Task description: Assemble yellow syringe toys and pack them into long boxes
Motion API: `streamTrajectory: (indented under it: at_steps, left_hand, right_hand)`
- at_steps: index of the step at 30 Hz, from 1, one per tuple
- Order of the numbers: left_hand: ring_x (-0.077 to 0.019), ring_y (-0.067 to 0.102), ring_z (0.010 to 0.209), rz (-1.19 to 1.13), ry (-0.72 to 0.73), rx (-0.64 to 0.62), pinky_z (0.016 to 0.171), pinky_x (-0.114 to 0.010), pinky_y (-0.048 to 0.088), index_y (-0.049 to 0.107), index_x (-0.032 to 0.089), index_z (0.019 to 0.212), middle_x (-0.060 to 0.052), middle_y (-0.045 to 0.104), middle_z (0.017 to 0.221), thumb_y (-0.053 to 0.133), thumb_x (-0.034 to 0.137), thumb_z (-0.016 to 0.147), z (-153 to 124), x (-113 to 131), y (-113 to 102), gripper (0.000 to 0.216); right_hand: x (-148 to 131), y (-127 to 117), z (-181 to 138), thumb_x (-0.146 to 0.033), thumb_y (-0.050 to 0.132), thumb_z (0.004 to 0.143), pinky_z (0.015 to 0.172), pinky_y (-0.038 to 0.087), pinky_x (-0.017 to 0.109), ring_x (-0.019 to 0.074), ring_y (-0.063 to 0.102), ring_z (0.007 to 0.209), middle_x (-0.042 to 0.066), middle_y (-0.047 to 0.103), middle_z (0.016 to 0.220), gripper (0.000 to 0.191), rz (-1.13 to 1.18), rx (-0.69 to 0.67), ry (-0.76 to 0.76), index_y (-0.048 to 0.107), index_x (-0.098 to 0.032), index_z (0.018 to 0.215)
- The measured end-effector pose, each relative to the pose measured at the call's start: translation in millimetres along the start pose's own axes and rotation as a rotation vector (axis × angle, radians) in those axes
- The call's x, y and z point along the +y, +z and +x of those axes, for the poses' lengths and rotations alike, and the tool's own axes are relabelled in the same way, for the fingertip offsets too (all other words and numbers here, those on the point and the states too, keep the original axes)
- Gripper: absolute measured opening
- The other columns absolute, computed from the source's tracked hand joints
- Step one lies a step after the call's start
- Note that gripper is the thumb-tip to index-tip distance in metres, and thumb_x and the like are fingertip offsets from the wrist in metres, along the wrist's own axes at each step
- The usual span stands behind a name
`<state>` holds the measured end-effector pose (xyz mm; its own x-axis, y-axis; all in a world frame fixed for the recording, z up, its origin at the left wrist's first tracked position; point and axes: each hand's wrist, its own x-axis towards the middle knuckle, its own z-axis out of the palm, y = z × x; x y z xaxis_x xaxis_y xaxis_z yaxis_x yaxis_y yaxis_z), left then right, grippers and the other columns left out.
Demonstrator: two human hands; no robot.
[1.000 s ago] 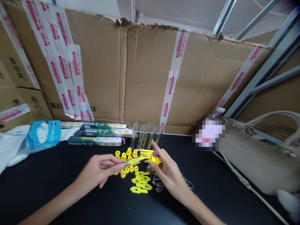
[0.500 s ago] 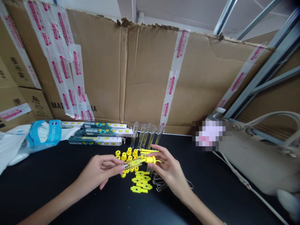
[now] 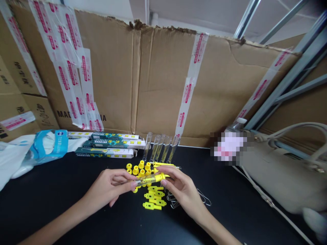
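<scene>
Holding a clear tube by its two ends

It is low in my view, above the table. My left grip is closed on the tube's nine o'clock end; my right grip pinches the yellow cap at its three o'clock end. From the tube, yellow collars cluster just behind at eleven, flat yellow pieces lie at six, wire hooks at four. Standing tubes are at one, long boxes near ten, a handbag at three.
</scene>
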<state>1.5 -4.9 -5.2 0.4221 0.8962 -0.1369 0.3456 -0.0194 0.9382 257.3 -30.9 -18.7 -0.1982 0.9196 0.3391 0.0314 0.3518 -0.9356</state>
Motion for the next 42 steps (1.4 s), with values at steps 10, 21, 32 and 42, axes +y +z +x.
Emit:
streamTrajectory:
  at_steps: [10,21,32,42]
  left_hand:
    - [-0.0034,0.043,0.034,0.008,-0.042,-0.019,0.031,-0.016,0.029,0.073,0.014,0.094,-0.007,0.078,0.084,0.069,0.055,0.078,-3.0,3.2,6.0,0.044]
    - [-0.002,0.042,0.032,0.008,-0.018,0.019,0.031,-0.015,0.027,0.073,0.014,0.093,-0.007,0.078,0.082,0.068,0.055,0.08,-4.2,3.1,3.2,0.043]
    - [-0.0081,0.054,0.042,-0.008,-0.007,0.028,0.03,-0.015,0.033,0.071,0.014,0.083,-0.007,0.078,0.082,0.072,0.053,0.075,-2.9,0.5,4.4,0.04]
    - [-0.0015,0.041,0.028,-0.085,-0.1,-0.033,0.026,-0.016,0.019,0.07,0.014,0.085,-0.006,0.078,0.084,0.068,0.059,0.077,-4.4,12.8,0.3,0.046]
  right_hand:
    - [2.3,1.0,1.3,-0.039,0.075,0.081,0.061,0.056,0.024,0.0123,0.066,0.06,0.001,0.069,0.076,0.022,0.114,0.062,0.174,0.071,-0.019,0.088]
    - [-1.2,0.6,-2.8,-0.038,0.071,0.086,0.072,0.059,0.027,0.0148,0.069,0.074,0.003,0.07,0.087,0.024,0.045,0.043,0.132,0.069,-0.021,0.103]
    - [10.3,-2.7,-3.0,-0.033,0.074,0.084,0.074,0.061,0.028,0.0166,0.072,0.075,0.004,0.075,0.092,0.025,0.049,-0.008,0.137,0.072,-0.022,0.105]
    - [-0.8,1.6,-2.7,-0.027,0.075,0.082,0.084,0.059,0.032,0.0221,0.071,0.094,0.006,0.075,0.103,0.014,0.03,0.092,0.024,0.075,-0.025,0.096]
